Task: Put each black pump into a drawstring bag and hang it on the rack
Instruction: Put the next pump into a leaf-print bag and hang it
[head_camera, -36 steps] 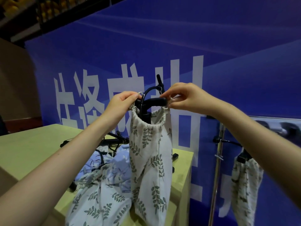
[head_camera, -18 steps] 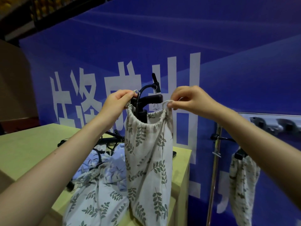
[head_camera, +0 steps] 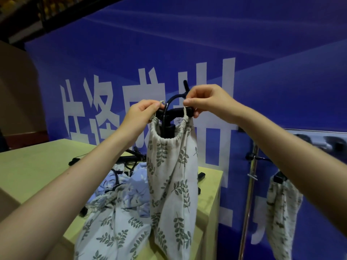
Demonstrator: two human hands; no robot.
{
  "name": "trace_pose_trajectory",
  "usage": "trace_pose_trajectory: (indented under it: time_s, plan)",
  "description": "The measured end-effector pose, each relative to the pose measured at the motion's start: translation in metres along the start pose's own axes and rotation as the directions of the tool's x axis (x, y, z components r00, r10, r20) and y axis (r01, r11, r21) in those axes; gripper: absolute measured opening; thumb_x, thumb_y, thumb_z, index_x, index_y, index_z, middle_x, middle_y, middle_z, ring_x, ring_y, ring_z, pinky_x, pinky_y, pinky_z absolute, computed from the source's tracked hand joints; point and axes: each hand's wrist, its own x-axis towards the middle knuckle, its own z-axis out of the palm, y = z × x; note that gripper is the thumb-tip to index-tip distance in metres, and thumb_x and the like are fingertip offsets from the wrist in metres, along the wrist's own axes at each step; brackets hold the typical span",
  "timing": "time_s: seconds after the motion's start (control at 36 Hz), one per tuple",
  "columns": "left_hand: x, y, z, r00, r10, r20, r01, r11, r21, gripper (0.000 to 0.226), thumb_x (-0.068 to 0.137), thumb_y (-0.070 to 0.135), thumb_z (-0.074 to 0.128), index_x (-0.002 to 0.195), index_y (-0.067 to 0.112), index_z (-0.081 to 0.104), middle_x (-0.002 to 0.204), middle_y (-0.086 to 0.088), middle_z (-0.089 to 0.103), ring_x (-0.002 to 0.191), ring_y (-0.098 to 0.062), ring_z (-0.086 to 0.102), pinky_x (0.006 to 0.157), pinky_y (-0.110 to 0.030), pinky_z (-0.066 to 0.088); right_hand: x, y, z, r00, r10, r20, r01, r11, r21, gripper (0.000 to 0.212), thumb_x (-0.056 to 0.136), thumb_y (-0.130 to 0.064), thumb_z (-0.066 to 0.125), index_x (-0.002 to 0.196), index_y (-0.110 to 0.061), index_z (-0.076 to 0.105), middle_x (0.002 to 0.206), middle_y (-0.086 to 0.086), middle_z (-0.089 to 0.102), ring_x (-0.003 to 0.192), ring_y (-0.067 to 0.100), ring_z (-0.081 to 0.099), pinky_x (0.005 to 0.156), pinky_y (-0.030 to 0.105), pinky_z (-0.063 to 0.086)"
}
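Note:
A cream drawstring bag (head_camera: 172, 184) printed with green leaves hangs upright in the air in front of me. A black pump (head_camera: 170, 117) stands inside it, its T-handle and hose sticking out of the gathered mouth. My left hand (head_camera: 142, 113) pinches the drawstring at the bag's left side. My right hand (head_camera: 208, 102) pinches the drawstring at the right side, above the handle. A metal rack (head_camera: 250, 184) stands at the right with another filled leaf-print bag (head_camera: 281, 209) hanging from it.
A yellow-green table (head_camera: 37, 166) lies below the bag, holding more leaf-print and blue bags (head_camera: 120, 212) and several black pumps (head_camera: 131, 156). A blue banner with white characters (head_camera: 187, 53) fills the background. The rack's top bar carries black hooks (head_camera: 336, 145).
Both hands have moved closer to the pump handle and lifted the drawstring ends; the bag's mouth is gathered more tightly round the pump.

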Motion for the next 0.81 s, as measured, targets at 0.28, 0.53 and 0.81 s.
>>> trace_pose_trajectory:
  time_s: [0.28,0.53,0.81]
  plan:
    - [0.010,0.036,0.007,0.999,0.032,0.023,-0.033,0.998,0.054,0.020,0.096,0.027,0.053,0.085,0.025,0.070,0.084,0.006,0.065,0.079,-0.010,0.057,0.074,-0.027,0.046,0.019,-0.025,0.008,0.998,-0.058,-0.035,0.053,0.992,-0.117,0.025,0.090,-0.016,0.067,0.096,0.008,0.065,0.066,-0.002,0.059,0.051,-0.005,0.051,0.051,0.007,0.038]
    - [0.019,0.077,0.024,0.994,0.109,0.002,-0.109,0.993,-0.049,0.022,0.097,0.023,0.049,0.086,0.020,0.067,0.070,0.015,0.064,0.060,0.005,0.056,0.058,-0.014,0.042,0.027,-0.027,-0.004,0.904,-0.196,-0.379,0.190,0.980,-0.052,0.021,0.092,-0.019,0.065,0.072,-0.021,0.058,0.061,-0.015,0.055,0.059,-0.001,0.048,0.060,0.015,0.040]
    - [0.016,0.093,0.063,0.984,0.097,0.151,-0.063,0.974,-0.216,0.024,0.099,0.016,0.045,0.091,0.011,0.066,0.073,0.006,0.071,0.084,-0.014,0.067,0.086,-0.027,0.048,-0.012,-0.029,-0.034,0.940,-0.174,-0.295,0.143,0.982,-0.125,0.020,0.095,-0.017,0.060,0.077,-0.016,0.054,0.072,-0.002,0.058,0.064,0.005,0.054,0.063,0.018,0.045]
